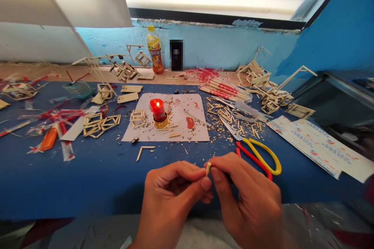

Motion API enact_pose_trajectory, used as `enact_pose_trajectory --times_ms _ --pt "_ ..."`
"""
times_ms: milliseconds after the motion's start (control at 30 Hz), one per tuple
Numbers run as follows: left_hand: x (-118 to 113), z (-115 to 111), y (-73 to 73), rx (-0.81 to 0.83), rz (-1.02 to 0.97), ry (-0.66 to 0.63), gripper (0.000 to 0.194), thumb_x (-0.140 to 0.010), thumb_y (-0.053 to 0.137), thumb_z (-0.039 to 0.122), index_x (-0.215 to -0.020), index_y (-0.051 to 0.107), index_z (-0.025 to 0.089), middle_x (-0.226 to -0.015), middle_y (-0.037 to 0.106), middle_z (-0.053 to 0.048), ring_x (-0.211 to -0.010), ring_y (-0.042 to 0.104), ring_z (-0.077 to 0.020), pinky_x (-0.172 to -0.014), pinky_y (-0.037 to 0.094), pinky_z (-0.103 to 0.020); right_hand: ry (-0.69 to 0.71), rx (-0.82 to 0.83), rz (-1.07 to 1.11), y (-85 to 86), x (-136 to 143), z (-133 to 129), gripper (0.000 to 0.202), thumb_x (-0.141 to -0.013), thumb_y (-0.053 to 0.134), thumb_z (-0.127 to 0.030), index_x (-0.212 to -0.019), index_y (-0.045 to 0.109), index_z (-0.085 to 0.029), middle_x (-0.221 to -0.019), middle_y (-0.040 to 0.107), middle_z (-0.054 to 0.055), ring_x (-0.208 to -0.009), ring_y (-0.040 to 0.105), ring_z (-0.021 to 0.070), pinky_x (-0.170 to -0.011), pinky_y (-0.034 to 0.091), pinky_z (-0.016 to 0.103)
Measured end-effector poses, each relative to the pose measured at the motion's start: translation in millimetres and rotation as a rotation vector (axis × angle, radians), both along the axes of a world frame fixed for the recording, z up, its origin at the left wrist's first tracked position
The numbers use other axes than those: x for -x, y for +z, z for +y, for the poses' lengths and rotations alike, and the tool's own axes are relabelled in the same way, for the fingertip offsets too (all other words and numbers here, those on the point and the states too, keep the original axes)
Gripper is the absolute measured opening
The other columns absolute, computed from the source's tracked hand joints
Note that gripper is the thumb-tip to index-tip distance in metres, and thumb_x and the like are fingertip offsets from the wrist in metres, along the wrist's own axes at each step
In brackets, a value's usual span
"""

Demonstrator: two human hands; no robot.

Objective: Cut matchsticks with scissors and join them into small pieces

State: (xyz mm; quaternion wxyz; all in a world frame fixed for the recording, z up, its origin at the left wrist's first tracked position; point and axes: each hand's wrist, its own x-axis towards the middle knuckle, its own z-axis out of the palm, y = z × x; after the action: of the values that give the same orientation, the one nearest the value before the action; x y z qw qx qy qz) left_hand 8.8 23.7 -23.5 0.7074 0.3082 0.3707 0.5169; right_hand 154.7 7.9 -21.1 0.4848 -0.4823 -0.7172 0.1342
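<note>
a short stick (208, 169) is held upright, slightly tilted, just above the front part of the blue table (87, 175). the left hand (175, 190) pinches its lower part between thumb and forefinger; the right hand (247, 190) has thumb and forefinger close together at its upper end, with only a narrow gap between the fingertips. whether both right fingertips press on it, i cannot tell. the piece is so small that an uneven pinch could make it spring out, and a pale sliver would be hard to pick out among the scattered bits (229, 116) beyond.

just past the right hand lie scissors (240, 139) with red and yellow handles, blades pointing away; a careless sweep of the knuckles could knock them into those bits. ahead of the left hand, two sticks form a corner (142, 149), easily bumped by a low wrist.

farther out, a lit red candle (158, 111) stands on a sheet of paper (137, 135) strewn with crumbs and sticks. a nudge could tip it, spilling wax or setting the paper alight, and fingers passing over the flame could get burnt. a stick frame (138, 118) sits close beside it, at risk of scorching.
</note>
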Motion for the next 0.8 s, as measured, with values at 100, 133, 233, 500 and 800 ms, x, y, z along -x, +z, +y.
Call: enact_pose_trajectory --times_ms 100,133,233,500,800 --pt "1.4 -3.1 1.6 -0.004 0.047 -0.016 0.017 -0.070 0.095 0.009 -0.066 0.084 0.022 -0.065 0.078 0.001 -0.054 0.073 -0.0125 -0.056 0.064 -0.017 -0.005 -0.007 0.000 -1.8 -0.8 0.6 0.020 -0.098 0.056 -0.005 -0.100 0.061 -0.024 -0.078 0.068 -0.001 -0.065 0.063 0.0131 -0.061 0.050 0.026" --pt "2.1 -4.5 2.1 -0.004 0.061 -0.032 0.018 -0.070 0.095 0.008 -0.066 0.084 0.022 -0.066 0.078 0.001 -0.056 0.073 -0.0127 -0.056 0.064 -0.017 -0.006 -0.005 0.004 -1.6 -1.7 1.1 0.019 -0.097 0.056 -0.005 -0.099 0.062 -0.024 -0.077 0.068 -0.001 -0.064 0.062 0.0128 -0.060 0.049 0.026" --pt "4.7 -8.5 3.4 0.010 0.051 -0.081 0.016 -0.074 0.093 0.010 -0.069 0.085 0.023 -0.071 0.079 0.000 -0.058 0.075 -0.0135 -0.058 0.065 -0.019 0.024 0.035 0.062 -0.5 -4.0 3.1 0.017 -0.097 0.057 -0.009 -0.091 0.063 -0.023 -0.074 0.066 -0.002 -0.060 0.060 0.0110 -0.055 0.046 0.024" --pt "13.4 -7.1 7.6 -0.066 0.127 -0.038 0.010 -0.083 0.088 0.018 -0.077 0.083 0.023 -0.067 0.078 0.002 -0.055 0.074 -0.0115 -0.055 0.062 -0.015 0.127 -0.005 0.113 -5.8 -8.3 6.6 0.028 -0.098 0.059 -0.007 -0.120 0.068 -0.021 -0.102 0.077 0.002 -0.085 0.073 0.0148 -0.076 0.058 0.025" --pt "11.3 -7.8 11.0 -0.339 0.609 0.038 0.017 -0.081 0.081 0.010 -0.077 0.082 0.026 -0.070 0.081 0.006 -0.058 0.073 -0.0101 -0.058 0.058 -0.012 0.158 -0.191 -0.379 6.4 -26.2 15.6 0.021 -0.105 0.050 -0.011 -0.090 0.062 -0.017 -0.074 0.064 0.004 -0.064 0.061 0.0179 -0.057 0.047 0.031"
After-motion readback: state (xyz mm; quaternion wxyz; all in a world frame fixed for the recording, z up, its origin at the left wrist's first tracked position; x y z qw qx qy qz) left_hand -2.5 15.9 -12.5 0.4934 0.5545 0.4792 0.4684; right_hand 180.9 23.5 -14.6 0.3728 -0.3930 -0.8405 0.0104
